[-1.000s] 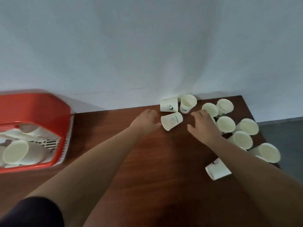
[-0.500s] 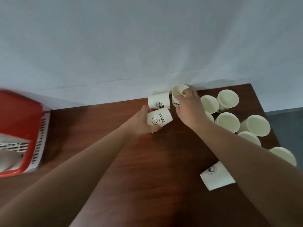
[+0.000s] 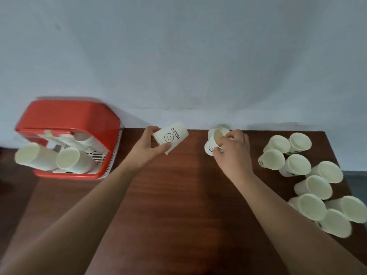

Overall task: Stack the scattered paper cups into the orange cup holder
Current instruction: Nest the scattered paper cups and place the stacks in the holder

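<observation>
My left hand [image 3: 148,150] grips a white paper cup printed with "HELLO" and a smiley [image 3: 171,137], held on its side above the brown table [image 3: 178,195]. My right hand [image 3: 232,149] pinches the rim of a second paper cup [image 3: 213,141] near the table's back edge. The orange cup holder [image 3: 67,124] sits at the far left and holds two rows of stacked cups [image 3: 69,160] lying with their mouths toward me. Several scattered paper cups [image 3: 309,185] crowd the table's right end.
A pale grey wall [image 3: 178,56] rises right behind the table. The table's right edge [image 3: 337,165] drops off to a dark floor just past the scattered cups. Both forearms stretch across the table's middle.
Each hand has lifted a cup off the table. My left hand has carried the HELLO cup leftward, nearer the holder. The view has swung left, so the whole holder shows.
</observation>
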`<state>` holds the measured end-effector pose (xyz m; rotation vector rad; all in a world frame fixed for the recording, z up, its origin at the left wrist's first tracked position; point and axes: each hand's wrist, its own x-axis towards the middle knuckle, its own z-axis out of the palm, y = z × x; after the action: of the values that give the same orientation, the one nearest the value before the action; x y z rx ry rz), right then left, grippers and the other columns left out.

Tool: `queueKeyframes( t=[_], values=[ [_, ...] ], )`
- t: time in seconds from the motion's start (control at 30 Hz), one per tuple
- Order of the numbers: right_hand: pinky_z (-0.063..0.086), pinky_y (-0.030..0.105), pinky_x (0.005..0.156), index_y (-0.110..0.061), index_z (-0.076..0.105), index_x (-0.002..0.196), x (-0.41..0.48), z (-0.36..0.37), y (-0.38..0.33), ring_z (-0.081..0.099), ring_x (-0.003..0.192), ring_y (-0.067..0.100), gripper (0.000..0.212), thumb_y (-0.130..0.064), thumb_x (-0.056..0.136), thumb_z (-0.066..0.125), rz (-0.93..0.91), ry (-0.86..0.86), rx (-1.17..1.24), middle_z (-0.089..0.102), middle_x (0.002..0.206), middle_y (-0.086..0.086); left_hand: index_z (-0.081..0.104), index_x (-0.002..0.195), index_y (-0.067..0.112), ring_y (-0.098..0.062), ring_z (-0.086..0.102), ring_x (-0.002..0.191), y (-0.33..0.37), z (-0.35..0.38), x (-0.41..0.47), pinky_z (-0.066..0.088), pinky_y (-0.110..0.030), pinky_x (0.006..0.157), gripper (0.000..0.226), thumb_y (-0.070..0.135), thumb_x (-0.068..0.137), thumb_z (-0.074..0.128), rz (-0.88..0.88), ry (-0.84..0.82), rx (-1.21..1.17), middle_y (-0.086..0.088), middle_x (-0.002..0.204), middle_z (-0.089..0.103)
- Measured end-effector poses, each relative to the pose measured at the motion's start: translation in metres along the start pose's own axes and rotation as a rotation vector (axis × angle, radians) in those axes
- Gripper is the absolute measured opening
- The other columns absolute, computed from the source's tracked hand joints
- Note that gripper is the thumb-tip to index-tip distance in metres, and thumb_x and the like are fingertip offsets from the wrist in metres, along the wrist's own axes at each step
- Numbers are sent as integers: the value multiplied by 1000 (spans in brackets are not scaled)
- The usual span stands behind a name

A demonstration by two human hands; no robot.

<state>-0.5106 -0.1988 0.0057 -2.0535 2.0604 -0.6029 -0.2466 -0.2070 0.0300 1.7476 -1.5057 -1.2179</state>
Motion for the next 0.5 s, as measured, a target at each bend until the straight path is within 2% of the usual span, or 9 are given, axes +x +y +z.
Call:
queueKeyframes(
  t=[0.1, 0.2, 0.23, 0.37, 0.5],
  values=[
    [46, 45, 101, -11, 75, 82, -17, -4, -62, 49, 115, 37, 7, -11, 76, 73, -8, -12, 129, 51, 124, 17, 51, 125, 25, -8, 65, 100, -14, -48, -33, 53, -21, 77, 48, 24, 85, 77, 31, 69, -48, 4, 115, 65],
    [39, 25, 101, -10, 71, 85, -33, -6, -125, 45, 130, 28, 3, -10, 82, 72, -14, -60, 270, 40, 143, 14, 50, 127, 25, -9, 63, 97, -30, -99, -67, 50, -17, 75, 55, 27, 82, 80, 37, 172, -23, 4, 112, 63],
    [36, 20, 99, -11, 70, 85, -38, -5, -146, 44, 131, 25, 2, -12, 84, 71, -13, -86, 306, 37, 146, 12, 48, 128, 24, -9, 62, 96, -37, -116, -77, 51, -20, 74, 57, 27, 81, 81, 21, 219, 2, 4, 110, 63],
    [30, 18, 99, -10, 67, 84, -56, 5, -217, 43, 132, 23, 7, -16, 84, 70, -29, -152, 360, 45, 142, 9, 50, 119, 20, -17, 62, 99, -73, -182, -107, 57, -37, 80, 57, 34, 76, 84, -24, 388, 105, 0, 113, 62],
    [32, 18, 96, -12, 68, 95, -64, 22, -272, 49, 121, 21, 18, -18, 80, 75, -55, -177, 367, 53, 126, 4, 50, 133, 20, -24, 57, 109, -109, -232, -121, 51, -45, 96, 71, 44, 74, 83, -91, 435, 190, -3, 125, 50]
  ],
)
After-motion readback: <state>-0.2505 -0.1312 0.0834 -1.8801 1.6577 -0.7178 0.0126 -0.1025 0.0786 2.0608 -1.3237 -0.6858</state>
